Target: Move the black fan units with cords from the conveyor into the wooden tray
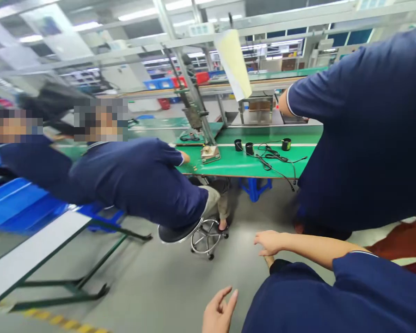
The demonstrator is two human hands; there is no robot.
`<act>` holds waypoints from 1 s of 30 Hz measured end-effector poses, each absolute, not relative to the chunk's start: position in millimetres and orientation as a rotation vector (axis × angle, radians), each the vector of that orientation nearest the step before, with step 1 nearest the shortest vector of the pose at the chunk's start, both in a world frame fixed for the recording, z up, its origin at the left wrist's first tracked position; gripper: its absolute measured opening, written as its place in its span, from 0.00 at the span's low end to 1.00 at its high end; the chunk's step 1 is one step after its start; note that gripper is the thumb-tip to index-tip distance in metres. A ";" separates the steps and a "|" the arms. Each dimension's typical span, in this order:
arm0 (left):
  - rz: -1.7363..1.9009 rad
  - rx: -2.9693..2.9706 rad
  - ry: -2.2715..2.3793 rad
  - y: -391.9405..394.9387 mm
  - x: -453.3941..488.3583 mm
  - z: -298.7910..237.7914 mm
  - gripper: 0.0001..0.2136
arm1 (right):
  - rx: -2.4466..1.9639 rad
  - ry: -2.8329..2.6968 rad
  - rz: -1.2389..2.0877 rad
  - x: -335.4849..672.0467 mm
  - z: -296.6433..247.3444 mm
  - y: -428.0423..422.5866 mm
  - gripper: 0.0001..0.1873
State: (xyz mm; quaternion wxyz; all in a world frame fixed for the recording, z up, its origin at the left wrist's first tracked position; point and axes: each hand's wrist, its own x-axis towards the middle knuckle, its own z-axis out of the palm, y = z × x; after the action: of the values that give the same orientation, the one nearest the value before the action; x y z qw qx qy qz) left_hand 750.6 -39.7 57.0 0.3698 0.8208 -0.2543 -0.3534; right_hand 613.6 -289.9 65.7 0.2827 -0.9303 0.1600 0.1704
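The right hand (270, 243) is held flat and empty, the left hand (217, 311) loosely open with nothing in it, the stool (180, 233) is seen just beyond them on the grey floor, and a green surface (235, 167) carrying black cables (273, 157) is spotted farther off.

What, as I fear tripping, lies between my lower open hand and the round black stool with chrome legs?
Only bare grey floor lies between the left hand and the black stool, in the head view.
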 end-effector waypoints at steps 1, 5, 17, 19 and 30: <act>-0.976 2.086 -0.713 -58.0 761.5 57.5 0.33 | -2.454 0.544 0.433 605.7 58.1 -307.0 0.26; -1.098 2.050 -0.935 -147.2 812.5 53.4 0.39 | -2.330 0.862 0.278 598.4 27.4 -386.4 0.26; -0.882 2.104 -1.422 -455.1 946.2 27.1 0.36 | -2.058 1.631 -0.233 695.2 -4.7 -668.8 0.29; -0.806 2.105 -1.613 -520.8 976.2 29.6 0.35 | -1.997 1.736 -0.235 711.0 -10.7 -700.9 0.30; -0.167 2.421 -2.304 -883.1 1096.8 47.0 0.50 | -1.667 1.807 -0.053 748.1 -22.2 -751.9 0.11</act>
State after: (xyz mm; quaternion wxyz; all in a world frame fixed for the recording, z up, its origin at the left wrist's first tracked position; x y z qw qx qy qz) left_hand 1096.8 -883.1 47.0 -0.1020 0.7197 -0.6849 -0.0497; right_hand 748.1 -751.9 -22.2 0.3348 -0.6387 0.6925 -0.0202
